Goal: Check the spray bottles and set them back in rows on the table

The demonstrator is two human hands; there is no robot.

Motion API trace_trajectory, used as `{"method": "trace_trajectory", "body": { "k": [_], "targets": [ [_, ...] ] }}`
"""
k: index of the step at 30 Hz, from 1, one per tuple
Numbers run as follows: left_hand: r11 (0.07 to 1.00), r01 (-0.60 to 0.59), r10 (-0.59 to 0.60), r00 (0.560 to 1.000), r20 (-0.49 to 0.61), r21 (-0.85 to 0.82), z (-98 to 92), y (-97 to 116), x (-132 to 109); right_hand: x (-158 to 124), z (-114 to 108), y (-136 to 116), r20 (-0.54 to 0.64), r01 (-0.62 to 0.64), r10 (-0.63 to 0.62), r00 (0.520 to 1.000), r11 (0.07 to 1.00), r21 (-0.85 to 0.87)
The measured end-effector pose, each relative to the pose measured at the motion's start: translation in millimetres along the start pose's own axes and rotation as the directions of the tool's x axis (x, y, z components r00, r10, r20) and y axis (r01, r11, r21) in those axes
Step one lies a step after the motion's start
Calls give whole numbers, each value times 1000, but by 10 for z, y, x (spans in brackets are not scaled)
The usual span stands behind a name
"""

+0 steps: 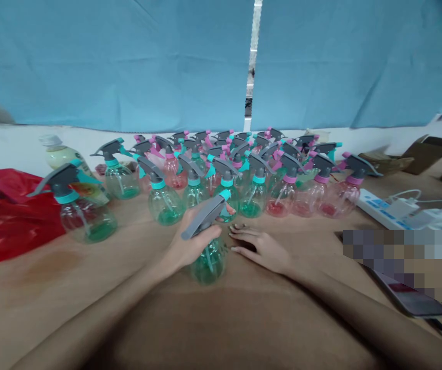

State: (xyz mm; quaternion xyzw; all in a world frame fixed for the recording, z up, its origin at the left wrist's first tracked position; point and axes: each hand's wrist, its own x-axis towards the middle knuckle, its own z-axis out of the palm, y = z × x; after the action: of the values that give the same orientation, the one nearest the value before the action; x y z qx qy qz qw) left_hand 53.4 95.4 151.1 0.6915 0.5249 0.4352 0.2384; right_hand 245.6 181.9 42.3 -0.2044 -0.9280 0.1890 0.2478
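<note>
Step in hand, judging by the pose: handling one green spray bottle (207, 264) at the near middle of the desk (136, 239), just short of the packed group. The left hand (184, 246) was closed round its neck, below the grey sprayer head (207, 213), w/ the thumb on the near side. The right hand (273, 251) was open, palm down, just right of the bottle & holding nothing. Couldn't tell if the bottle's base touched the desk (blur didn't help). Far side, approx. centre: rows of green & pink spray bottles (252, 198), heads up, v. close together. A lone green bottle (86, 221) stood off left, near a red bag (16, 216); a power strip (381, 209) & a phone (409, 293) lay to the right. The next move prob. called for a steady neck grip & enough clearance not to knock the front row.
</note>
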Motion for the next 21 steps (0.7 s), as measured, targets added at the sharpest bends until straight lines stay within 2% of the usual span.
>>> {"method": "trace_trajectory", "body": {
  "k": [8,21],
  "targets": [
    [997,31,-33,999,-26,-70,48,-69,-25,0,14,27,-12,4,-4,1000,1000,20],
    [996,31,-29,999,15,-89,17,-96,-3,3,1,9,2,-6,6,1000,1000,3]
  ]
}}
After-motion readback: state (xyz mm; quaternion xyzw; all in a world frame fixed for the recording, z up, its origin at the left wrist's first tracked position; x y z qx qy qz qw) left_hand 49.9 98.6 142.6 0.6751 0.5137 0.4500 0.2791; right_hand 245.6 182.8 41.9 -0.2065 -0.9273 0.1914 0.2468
